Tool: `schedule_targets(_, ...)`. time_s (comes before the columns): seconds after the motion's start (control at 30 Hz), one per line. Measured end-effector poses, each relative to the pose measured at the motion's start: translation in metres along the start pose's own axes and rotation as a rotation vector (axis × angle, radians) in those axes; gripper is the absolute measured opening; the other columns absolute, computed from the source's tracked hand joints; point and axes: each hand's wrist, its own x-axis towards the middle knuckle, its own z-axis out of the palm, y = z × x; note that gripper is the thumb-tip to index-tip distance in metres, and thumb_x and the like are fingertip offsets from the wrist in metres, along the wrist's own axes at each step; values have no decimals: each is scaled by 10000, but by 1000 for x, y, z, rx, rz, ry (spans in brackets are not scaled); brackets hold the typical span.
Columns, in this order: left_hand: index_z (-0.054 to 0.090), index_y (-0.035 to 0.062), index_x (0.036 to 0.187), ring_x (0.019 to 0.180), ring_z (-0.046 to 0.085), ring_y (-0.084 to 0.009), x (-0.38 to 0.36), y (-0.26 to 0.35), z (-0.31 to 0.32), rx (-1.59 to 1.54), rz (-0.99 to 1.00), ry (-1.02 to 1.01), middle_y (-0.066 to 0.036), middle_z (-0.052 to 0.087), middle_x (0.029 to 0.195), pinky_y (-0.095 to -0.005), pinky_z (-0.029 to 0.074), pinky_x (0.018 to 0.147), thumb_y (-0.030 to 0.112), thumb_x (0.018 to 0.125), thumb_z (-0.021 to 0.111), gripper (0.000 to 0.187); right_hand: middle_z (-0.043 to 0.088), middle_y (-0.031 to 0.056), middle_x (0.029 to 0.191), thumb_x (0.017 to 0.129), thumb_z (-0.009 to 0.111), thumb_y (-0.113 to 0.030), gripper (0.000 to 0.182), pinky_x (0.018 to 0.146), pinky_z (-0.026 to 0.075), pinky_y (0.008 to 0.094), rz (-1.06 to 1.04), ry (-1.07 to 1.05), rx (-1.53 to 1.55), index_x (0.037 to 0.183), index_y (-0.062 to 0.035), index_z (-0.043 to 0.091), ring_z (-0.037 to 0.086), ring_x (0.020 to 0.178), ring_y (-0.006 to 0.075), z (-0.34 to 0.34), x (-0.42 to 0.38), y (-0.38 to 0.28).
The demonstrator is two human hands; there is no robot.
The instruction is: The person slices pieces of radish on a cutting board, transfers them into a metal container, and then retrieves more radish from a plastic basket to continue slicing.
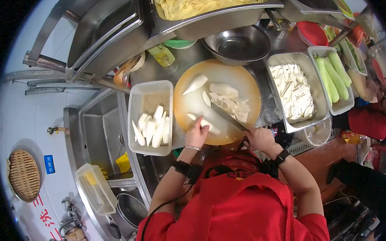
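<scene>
My right hand [261, 139] is closed round the handle of a kitchen knife [229, 117], whose blade points up and left across the round cutting board [188, 87]. With its fingers bent, my left hand [196, 133] grips a white, tapered vegetable piece [211, 128] near the board's front edge. Beyond the blade lies a spread of white slices [229, 98]. Another whole white piece [196, 84] rests at the board's upper left. Left of the board, a white plastic basket [151, 91] holds several similar pieces [159, 127].
A steel tray [290, 124] of white cut strips stands right of the board, beside a basket of long green vegetables [332, 80]. Behind the board sits a steel bowl [237, 44]. Overhead, a shelf carries a pan of yellow strips [200, 1]. A sink [102, 119] is at left; a person's dark sleeve [365, 186] shows at right.
</scene>
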Motion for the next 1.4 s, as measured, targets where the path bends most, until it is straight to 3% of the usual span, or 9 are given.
schedule_targets(0.23,571,119,1059,775,602,-303,13,10,-9,224,9,103,-102,613,848,-421,480,678,317,766,577,353,597,111,630,727,640,-339,306,496,467,392,-25,360,90,889,-98,546,593,546,291,-25,-33,19)
schedule_targets(0.3,594,106,1015,932,553,-303,16,8,-5,378,425,314,-104,558,1008,-411,448,781,284,735,613,332,589,89,659,670,691,-274,288,506,469,366,-8,447,77,854,-107,544,597,581,272,-44,-43,22)
schedule_targets(0.43,596,92,944,1100,431,-334,8,14,14,430,795,187,-105,497,1095,-417,383,896,221,643,658,333,572,84,693,609,725,-218,301,596,468,368,44,365,-1,828,-101,554,591,645,279,-77,-64,36)
schedule_targets(0.63,513,52,1072,1159,367,-388,38,1,-1,584,607,257,-156,454,1165,-450,325,975,165,647,624,454,566,120,787,611,701,-195,334,716,452,391,26,254,-224,905,-93,581,589,719,285,-110,-89,56)
schedule_targets(0.7,506,46,1090,1163,358,-401,47,7,17,365,626,253,-170,434,1187,-464,310,982,189,665,617,461,569,118,815,623,682,-183,324,742,447,394,23,219,-274,921,-101,587,595,724,270,-112,-92,59)
schedule_targets(0.73,505,64,1116,1169,348,-405,52,14,33,112,598,158,-179,413,1207,-473,288,990,265,689,638,490,570,116,813,626,672,-178,313,742,449,387,11,188,-331,919,-104,588,598,730,260,-111,-91,59)
schedule_targets(0.93,549,112,1090,1138,383,-358,58,57,95,212,399,414,-157,418,1202,-500,264,984,438,634,704,581,573,107,807,634,648,-167,285,734,450,372,-68,210,-312,909,-119,594,604,717,234,-79,-55,54)
schedule_targets(1.23,577,107,968,958,489,-283,55,45,87,-1,614,570,-91,517,1001,-480,330,912,280,599,729,435,533,81,778,646,632,-160,301,669,434,334,-175,402,-162,944,-144,588,576,679,224,-35,-18,39)
schedule_targets(1.4,575,93,969,973,470,-281,39,110,66,-17,735,565,-84,509,1020,-439,353,890,271,615,730,425,537,59,742,607,635,-141,295,648,440,327,-128,585,-101,900,-135,598,572,661,223,-68,-55,45)
